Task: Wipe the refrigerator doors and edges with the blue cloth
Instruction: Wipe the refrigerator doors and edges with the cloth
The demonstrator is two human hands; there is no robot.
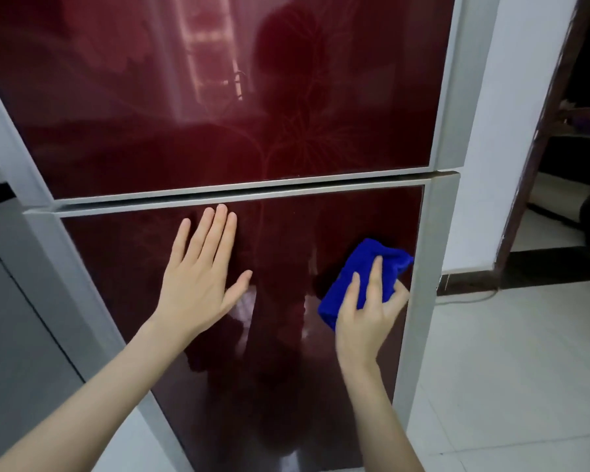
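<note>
Under the right grip (365, 318), clasping the bunched blue cloth (358, 267), lies the lower door (286, 369), near its right edge (419, 267). Leftward, the left grip (198, 284) rests flat, released, on that door; its palm may smear fresh prints there.

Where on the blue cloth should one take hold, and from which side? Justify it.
Take the blue cloth by its lower half, from below, as the right hand does: it lies folded against the lower door, so fingers laid over its front keep it pressed flat.
</note>
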